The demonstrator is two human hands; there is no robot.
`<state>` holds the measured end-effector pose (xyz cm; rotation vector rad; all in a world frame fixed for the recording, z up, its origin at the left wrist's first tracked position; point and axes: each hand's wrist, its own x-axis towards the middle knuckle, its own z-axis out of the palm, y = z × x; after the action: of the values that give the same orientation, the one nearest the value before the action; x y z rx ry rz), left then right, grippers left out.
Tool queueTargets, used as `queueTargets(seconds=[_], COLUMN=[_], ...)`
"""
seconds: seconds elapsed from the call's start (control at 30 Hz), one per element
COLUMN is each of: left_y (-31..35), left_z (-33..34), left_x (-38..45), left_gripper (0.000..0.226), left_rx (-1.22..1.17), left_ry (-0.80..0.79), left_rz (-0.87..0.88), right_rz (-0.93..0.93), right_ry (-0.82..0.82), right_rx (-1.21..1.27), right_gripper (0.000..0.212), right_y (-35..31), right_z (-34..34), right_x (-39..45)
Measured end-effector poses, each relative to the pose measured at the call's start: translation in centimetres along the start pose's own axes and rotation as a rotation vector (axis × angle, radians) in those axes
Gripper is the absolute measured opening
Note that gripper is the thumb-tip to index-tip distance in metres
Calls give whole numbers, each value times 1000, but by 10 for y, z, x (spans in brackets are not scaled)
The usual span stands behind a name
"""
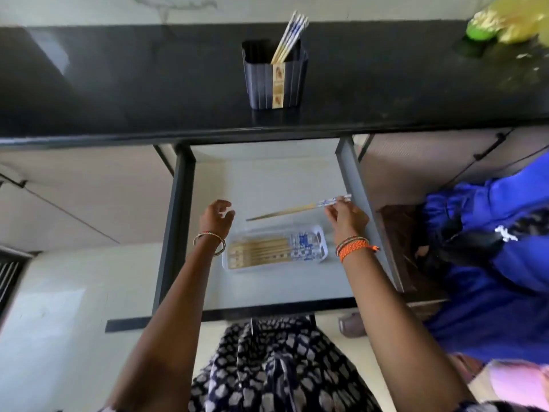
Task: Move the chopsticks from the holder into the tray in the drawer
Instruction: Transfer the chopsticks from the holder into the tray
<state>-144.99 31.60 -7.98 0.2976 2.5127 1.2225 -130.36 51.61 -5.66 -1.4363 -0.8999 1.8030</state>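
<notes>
A dark ribbed holder (274, 75) stands on the black countertop with several blue-and-white-ended chopsticks (289, 35) leaning in it. Below, the drawer (267, 179) is pulled out. A clear plastic tray (322, 248) lies in it, with several chopsticks (267, 251) laid side by side. My right hand (346, 217) pinches the patterned end of a pair of chopsticks (285, 212), held level just above the tray's far side, tips pointing left. My left hand (217, 218) hovers over the tray's left end, fingers curled and apart, holding nothing.
The drawer's dark rails (175, 221) run along both sides. A person in blue clothing (490, 263) crouches at the right beside a brown wooden box (398, 233). A yellow bag with a green item (505, 22) lies on the counter's far right.
</notes>
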Motion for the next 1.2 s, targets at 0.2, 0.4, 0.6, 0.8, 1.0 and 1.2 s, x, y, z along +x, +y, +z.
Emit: queueTargets(seconds=[0.2,0.4,0.6,0.8,1.0,1.2], left_y=[-44,-53,-52,-48,-43,-43], left_z=[10,13,14,18,21,24], left_x=[-25,-25,-26,-28,-25,-27], left_gripper=[23,26,30,31,36,38], left_rx=[101,86,91,162,226,210], left_ry=[-26,-47,-33,-41,-78,-68], left_rz=[-80,-137,-146,-125,-146,-137], right_rz=[282,361,379,460,18,-851], right_ry=[-16,1,-17,-141,-216,-577], right_rx=[-107,-128,-250,-530,-934,-1920], right_gripper=[24,13,13,43,33,46], right_y=[57,75,79,71,67,60], right_z=[-21,-6,0,4,6,-5], right_x=[-1,-2,0,-6,-18,-6])
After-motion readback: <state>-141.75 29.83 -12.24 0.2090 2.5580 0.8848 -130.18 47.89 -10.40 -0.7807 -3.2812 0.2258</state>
